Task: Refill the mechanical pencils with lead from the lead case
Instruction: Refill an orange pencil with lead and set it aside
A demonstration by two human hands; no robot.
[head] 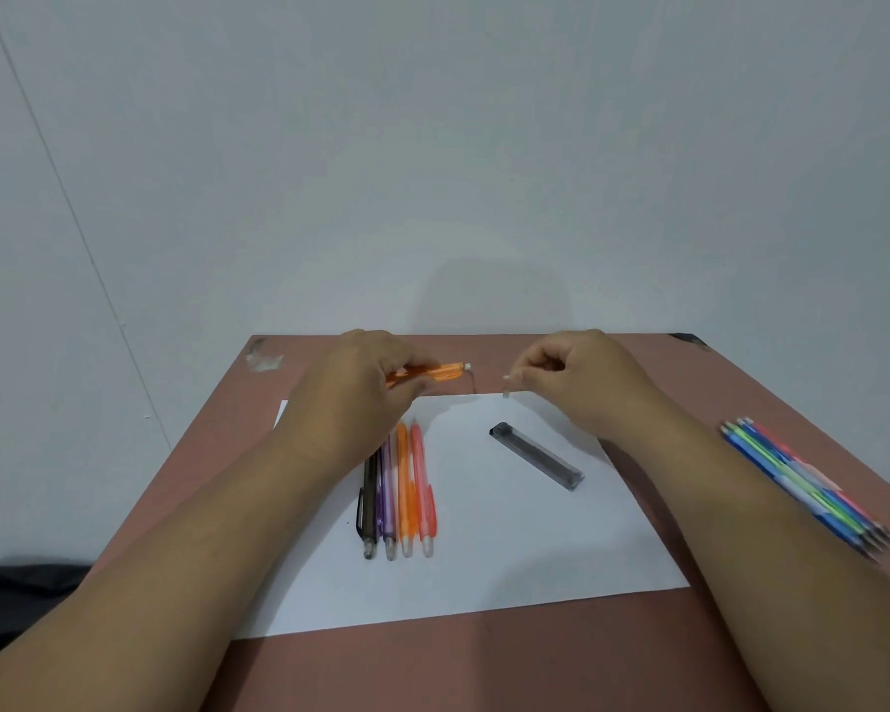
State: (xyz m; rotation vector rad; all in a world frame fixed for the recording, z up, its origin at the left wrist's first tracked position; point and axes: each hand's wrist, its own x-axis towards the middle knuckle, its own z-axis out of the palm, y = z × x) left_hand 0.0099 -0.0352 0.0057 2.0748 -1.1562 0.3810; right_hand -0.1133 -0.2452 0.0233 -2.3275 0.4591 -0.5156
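Observation:
My left hand (pixel 366 388) grips an orange mechanical pencil (pixel 435 373) held level above the far edge of the paper, its white eraser end pointing right. My right hand (pixel 581 375) pinches a small clear cap (pixel 507 386) a short way to the right of that end. On the white paper (pixel 509 547) lies the dark lead case (pixel 538 456), slanted, below my right hand. Several mechanical pencils (pixel 399 493) (black, purple, orange, pink) lie side by side under my left wrist, tips toward me.
The brown table (pixel 484 670) stands against a white wall. A bundle of blue, green and pink mechanical pencils (pixel 805 485) lies near the table's right edge, beside my right forearm. Dark cloth (pixel 16 603) shows at the lower left, off the table.

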